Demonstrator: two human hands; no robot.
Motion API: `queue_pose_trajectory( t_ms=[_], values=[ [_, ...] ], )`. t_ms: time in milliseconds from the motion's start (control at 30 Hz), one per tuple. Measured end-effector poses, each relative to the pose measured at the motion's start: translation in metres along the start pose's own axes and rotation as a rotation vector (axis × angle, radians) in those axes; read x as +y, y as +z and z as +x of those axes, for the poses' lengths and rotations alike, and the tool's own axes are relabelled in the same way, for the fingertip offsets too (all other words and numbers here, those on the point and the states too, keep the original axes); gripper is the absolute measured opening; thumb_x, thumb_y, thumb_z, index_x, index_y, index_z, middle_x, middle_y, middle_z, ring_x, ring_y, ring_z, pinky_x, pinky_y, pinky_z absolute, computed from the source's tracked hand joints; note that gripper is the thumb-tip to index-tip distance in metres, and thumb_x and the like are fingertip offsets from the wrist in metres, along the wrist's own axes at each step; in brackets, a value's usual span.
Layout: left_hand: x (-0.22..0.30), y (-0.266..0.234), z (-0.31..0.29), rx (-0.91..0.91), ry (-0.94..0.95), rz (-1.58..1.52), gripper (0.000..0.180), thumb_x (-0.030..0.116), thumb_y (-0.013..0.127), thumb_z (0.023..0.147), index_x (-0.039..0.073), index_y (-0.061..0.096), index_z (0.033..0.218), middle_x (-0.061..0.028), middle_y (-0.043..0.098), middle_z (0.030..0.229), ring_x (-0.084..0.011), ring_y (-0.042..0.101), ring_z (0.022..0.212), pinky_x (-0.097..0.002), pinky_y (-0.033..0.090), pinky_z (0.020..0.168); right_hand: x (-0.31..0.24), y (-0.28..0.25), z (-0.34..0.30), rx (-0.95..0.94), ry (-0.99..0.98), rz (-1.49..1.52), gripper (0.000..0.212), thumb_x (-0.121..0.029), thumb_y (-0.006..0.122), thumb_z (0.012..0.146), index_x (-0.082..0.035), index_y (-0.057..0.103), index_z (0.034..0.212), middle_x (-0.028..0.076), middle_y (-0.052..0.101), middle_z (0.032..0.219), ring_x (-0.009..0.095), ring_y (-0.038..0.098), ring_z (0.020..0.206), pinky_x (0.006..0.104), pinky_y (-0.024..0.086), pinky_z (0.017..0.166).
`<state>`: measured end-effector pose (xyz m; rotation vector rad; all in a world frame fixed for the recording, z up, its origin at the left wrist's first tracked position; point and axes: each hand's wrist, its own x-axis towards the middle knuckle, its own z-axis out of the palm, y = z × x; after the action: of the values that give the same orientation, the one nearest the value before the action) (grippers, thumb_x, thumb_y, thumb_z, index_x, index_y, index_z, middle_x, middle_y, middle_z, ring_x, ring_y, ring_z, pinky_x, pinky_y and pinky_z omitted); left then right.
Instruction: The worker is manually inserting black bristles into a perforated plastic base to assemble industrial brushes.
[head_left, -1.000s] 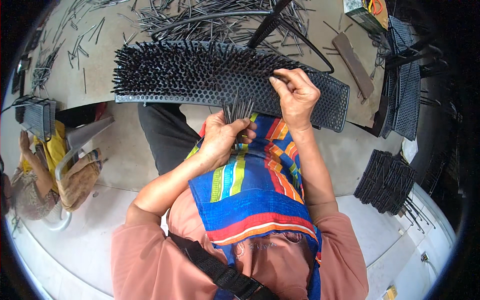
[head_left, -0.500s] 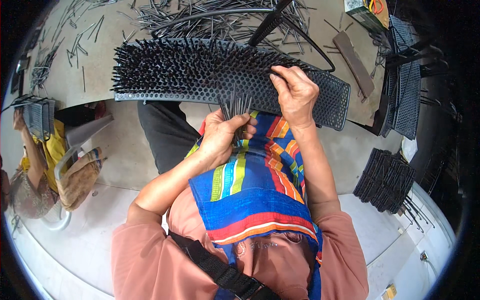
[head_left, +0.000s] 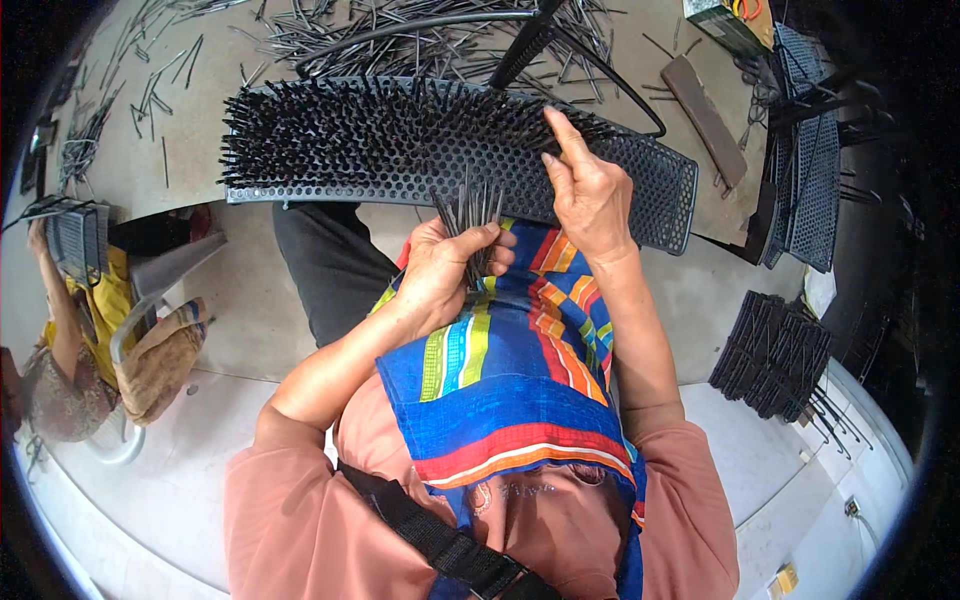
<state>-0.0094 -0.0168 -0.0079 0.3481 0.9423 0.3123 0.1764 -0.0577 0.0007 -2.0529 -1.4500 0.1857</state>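
Observation:
In front of me lies a long, curved, dark perforated plate (head_left: 655, 195), propped at the table's near edge. Short black bristle-like pieces (head_left: 330, 135) stand densely in its holes from the left end to past the middle; the right end and a strip along the near edge show bare holes. My left hand (head_left: 435, 268) is closed round a bundle of thin dark rods (head_left: 468, 208), tips pointing up at the plate's near edge. Over the plate's right half, my right hand (head_left: 592, 205) has its index finger stretched to the last standing pieces and its thumb apart, with nothing visible between them.
Loose dark rods (head_left: 420, 50) are heaped behind the plate, beside a black curved frame (head_left: 525, 45). A brown flat bar (head_left: 705, 120) lies at right, near more perforated plates (head_left: 808, 170). Black pieces (head_left: 770, 355) are stacked lower right. Another person (head_left: 70, 390) sits at left.
My right hand's pinch has opened: the index finger now stretches forward, away from the thumb. My left hand keeps its bundle in nearly the same place.

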Motion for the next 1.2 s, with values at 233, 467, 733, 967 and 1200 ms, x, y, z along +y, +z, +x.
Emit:
queue_pose_trajectory(
  t_ms=[233,467,733,967,1200],
  values=[
    [0.004,0.004,0.0,0.004,-0.016,-0.019,0.004,0.0,0.062,0.088,-0.002,0.063,0.092,-0.0147,0.069,0.082,-0.0194,0.067,0.064,-0.0296,0.055,0.057,0.0,0.001,-0.003,-0.104,0.079,-0.019,0.058,-0.007,0.064,0.085,-0.023,0.051,0.139,0.019,0.06,0.068,0.038,0.061,0.06,0.0447,0.048,0.058],
    [0.009,0.008,-0.002,-0.049,-0.025,0.023,0.009,-0.001,0.062,0.088,-0.002,0.065,0.097,-0.0141,0.07,0.084,-0.0192,0.068,0.066,-0.0291,0.056,0.057,-0.003,0.005,-0.03,0.072,0.089,0.226,0.038,0.003,0.073,0.077,0.0,0.066,0.114,0.0,0.06,0.071,0.003,0.054,0.057,0.0206,0.041,0.051],
    [0.003,0.011,-0.002,-0.051,-0.109,0.07,0.013,-0.001,0.062,0.089,-0.001,0.066,0.101,-0.0147,0.071,0.086,-0.0207,0.07,0.069,-0.029,0.058,0.058,-0.001,0.014,-0.041,-0.197,0.619,1.098,0.013,-0.001,0.073,0.081,0.003,0.07,0.094,0.0,0.065,0.072,0.001,0.053,0.06,0.016,0.041,0.052],
    [0.001,0.011,-0.002,-0.073,-0.103,0.09,0.013,-0.001,0.061,0.089,-0.002,0.066,0.102,-0.0149,0.071,0.086,-0.0213,0.07,0.069,-0.0288,0.059,0.059,0.004,0.006,-0.037,-0.276,0.791,1.197,0.009,-0.003,0.072,0.082,0.0,0.07,0.09,0.0,0.065,0.071,0.0,0.041,0.047,0.0169,0.027,0.041],
    [-0.007,0.007,0.0,-0.117,-0.064,0.115,0.018,0.002,0.062,0.09,-0.001,0.064,0.108,-0.0173,0.071,0.092,-0.0235,0.071,0.073,-0.0323,0.061,0.063,0.012,0.005,-0.037,-0.313,0.782,1.231,0.007,-0.001,0.07,0.083,0.001,0.068,0.09,0.001,0.063,0.072,0.002,0.042,0.046,0.0181,0.027,0.041]
  ],
)
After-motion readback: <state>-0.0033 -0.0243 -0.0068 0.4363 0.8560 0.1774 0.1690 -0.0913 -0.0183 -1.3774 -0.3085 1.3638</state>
